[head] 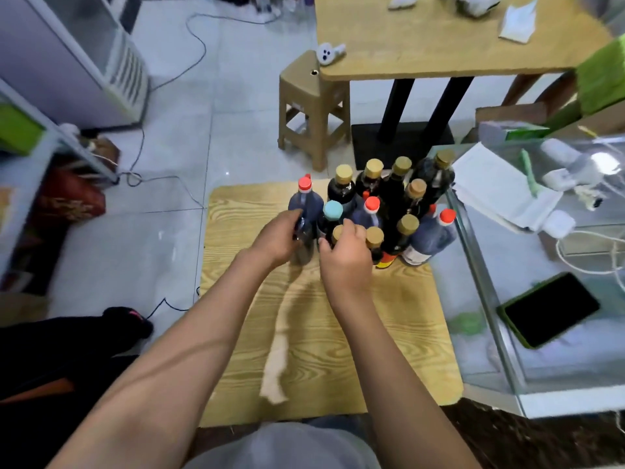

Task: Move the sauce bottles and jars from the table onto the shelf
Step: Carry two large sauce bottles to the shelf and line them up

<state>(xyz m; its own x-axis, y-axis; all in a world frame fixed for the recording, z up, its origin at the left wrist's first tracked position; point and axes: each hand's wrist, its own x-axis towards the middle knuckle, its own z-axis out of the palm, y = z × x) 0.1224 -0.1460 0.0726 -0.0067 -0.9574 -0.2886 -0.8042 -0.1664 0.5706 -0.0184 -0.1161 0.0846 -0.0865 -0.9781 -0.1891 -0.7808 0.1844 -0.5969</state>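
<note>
Head view: your left hand (275, 240) curls round a dark bottle (302, 243), your right hand (345, 257) grips a gold-capped bottle (337, 233) | sauce bottles (394, 201) clustered upright at the far end of the wood-grain table (321, 350) | tiled floor (176, 204), plastic stool (313, 106) beyond, glass counter (500, 333) just right.

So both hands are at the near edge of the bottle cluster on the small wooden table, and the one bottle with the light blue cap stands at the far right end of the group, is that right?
Not quite. The head view shows the light blue cap toward the left of the cluster, just beyond the left hand and right hand; the far right end holds a red-capped bottle. Both hands are at the near edge, on the small wooden table.
</note>
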